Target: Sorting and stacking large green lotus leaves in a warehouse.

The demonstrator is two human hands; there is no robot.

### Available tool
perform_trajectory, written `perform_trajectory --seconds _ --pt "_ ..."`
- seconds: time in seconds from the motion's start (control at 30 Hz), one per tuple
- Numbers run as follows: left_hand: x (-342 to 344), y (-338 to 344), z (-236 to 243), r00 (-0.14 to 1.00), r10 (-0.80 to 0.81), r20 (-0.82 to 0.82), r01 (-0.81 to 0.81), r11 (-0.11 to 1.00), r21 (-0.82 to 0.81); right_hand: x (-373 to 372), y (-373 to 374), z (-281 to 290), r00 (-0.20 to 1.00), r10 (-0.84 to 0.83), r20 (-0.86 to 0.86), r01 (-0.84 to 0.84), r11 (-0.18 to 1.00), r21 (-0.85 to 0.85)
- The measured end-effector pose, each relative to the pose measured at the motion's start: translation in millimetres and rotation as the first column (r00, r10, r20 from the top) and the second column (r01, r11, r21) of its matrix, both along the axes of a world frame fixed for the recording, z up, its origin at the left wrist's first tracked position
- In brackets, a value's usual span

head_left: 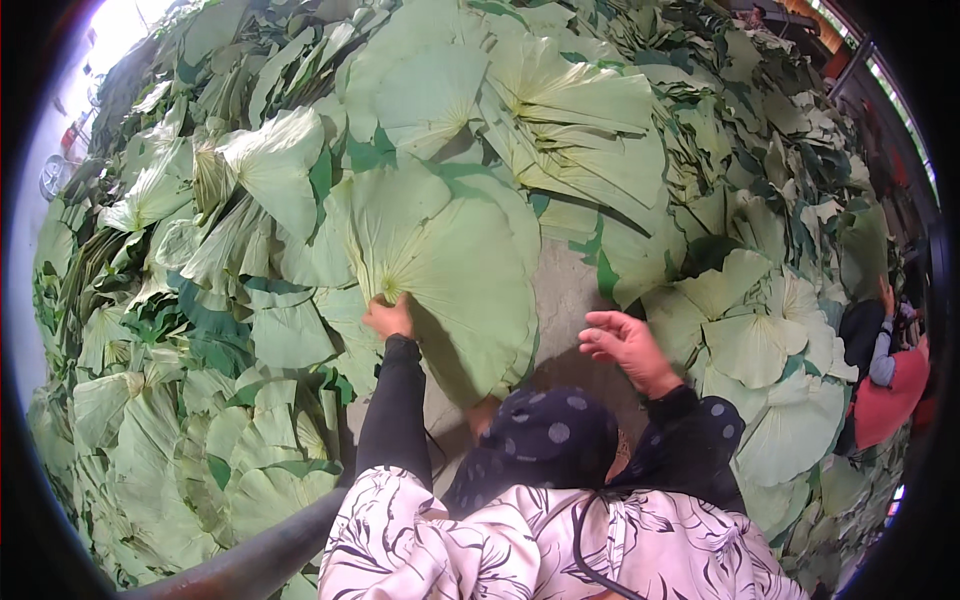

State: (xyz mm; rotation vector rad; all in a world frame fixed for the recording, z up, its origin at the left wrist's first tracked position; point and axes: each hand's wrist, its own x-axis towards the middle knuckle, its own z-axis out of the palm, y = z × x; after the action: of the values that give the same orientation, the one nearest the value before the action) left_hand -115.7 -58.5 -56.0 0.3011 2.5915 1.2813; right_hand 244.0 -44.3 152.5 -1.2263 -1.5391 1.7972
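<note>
A wide, pale green lotus leaf [470, 280] hangs in front of me, its veins fanning out from one point. My left hand [390, 318] pinches it at that point, fingers closed. To the right, over the bare floor, my right hand [630, 350] is held up with the fingers apart and nothing in them. Beyond the held leaf lies a folded stack of lotus leaves [580, 120]. Another pale leaf [755, 345] rests on the pile to the right of my right hand.
Heaps of lotus leaves [170, 430] surround me on all sides. Grey floor [565, 300] shows between my hands. At the far right a person in red [890, 400] sits among the leaves. A dark, thick bar [260, 550] runs along the lower left.
</note>
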Motion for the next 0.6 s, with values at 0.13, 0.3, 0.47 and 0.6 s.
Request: perform_trajectory --seconds 0.13,0.3,0.47,0.6 --pt "14 3 16 0.936 -0.284 -0.209 0.34 0.886 0.316 -26 12 -50 0.995 -0.095 0.017 0.096 0.949 -0.301" --pt "161 -16 75 0.341 -0.857 -0.385 0.926 0.237 0.292 -67 12 -68 0.969 -0.245 -0.031 0.224 0.925 -0.308" --pt "102 -15 33 0.872 -0.449 -0.196 0.489 0.825 0.283 2 46 -134 0.77 -0.623 0.136 0.629 0.777 0.001" --pt "-61 -85 -66 0.958 -0.116 0.262 -0.005 0.907 0.42 -31 33 -109 0.837 -0.546 0.034 0.542 0.836 0.085"
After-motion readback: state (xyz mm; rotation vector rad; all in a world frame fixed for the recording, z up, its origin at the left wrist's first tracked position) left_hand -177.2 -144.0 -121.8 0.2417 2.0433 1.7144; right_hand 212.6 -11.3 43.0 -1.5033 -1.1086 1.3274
